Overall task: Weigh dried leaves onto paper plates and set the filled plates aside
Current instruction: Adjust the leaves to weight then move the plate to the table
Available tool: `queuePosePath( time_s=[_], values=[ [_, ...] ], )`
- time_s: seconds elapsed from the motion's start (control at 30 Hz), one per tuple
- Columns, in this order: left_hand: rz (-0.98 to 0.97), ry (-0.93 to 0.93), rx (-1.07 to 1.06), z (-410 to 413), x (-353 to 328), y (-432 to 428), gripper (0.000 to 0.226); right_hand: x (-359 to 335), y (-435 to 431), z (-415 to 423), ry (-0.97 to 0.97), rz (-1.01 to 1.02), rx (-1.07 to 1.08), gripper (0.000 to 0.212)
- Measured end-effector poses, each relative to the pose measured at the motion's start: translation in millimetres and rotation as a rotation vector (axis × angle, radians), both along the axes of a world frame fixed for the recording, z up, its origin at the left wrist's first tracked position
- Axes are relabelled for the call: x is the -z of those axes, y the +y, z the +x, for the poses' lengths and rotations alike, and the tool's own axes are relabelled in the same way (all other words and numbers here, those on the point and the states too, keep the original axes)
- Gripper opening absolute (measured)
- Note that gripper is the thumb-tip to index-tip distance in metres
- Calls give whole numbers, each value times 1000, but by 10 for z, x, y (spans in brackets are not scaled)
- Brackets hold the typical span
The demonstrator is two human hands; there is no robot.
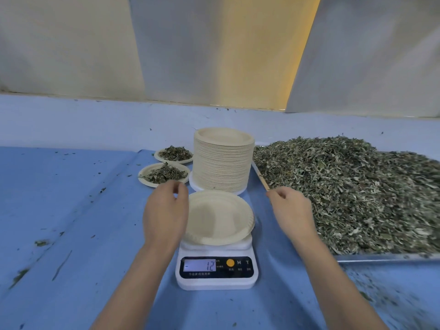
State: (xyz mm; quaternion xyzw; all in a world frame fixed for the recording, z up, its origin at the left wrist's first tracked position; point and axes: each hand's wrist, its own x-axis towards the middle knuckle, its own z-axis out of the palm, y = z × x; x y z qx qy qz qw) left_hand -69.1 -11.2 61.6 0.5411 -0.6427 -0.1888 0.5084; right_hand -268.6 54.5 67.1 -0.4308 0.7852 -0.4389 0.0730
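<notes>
An empty paper plate (219,217) sits on the scale (215,279) at the near middle of the bench (71,210). The display shows 12 with a small dash at its left. The left hand (164,210) hovers at the plate's left rim, fingers loosely curled with nothing between them. The right hand (291,207) is by the near-left corner of the tray (381,257), seen from the back and blurred, so I cannot tell whether it holds anything.

The dried leaves (345,186) heaped on that tray look light, brittle and loose — best taken in small pinches from the heap's edge, since crumbs scatter easily. The plate is likely thin and flexible, and once filled it should be lifted level by opposite rims. Two filled plates (164,175) lie far left of the plate stack (223,163) — room for another just beside them.
</notes>
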Motion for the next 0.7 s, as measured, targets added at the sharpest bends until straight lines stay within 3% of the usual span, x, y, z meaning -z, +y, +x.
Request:
queuePosePath(
  time_s=[0.1, 0.2, 0.4, 0.5, 0.6, 0.7],
  values=[
    [-87, -12, 132, -238, -63, 132, 23, -144, 131, -222, 142, 308, -4, 22],
    [-144, -142, 224, -513, -92, 253, 23, -226, 244, -443, 180, 595, -132, 26],
    [-172, -302, 494, -942, -97, 511, 23, -268, 424, -728, 172, 928, -235, 69],
    [-184, -312, 557, -990, -61, 546, 23, -273, 433, -699, 217, 1068, -274, 71],
    [-161, -304, 561, -955, -15, 531, 23, -195, 376, -678, 309, 1090, -268, 64],
    [-128, -297, 542, -929, -20, 497, 24, -73, 266, -663, 134, 903, -194, 52]
  ],
)
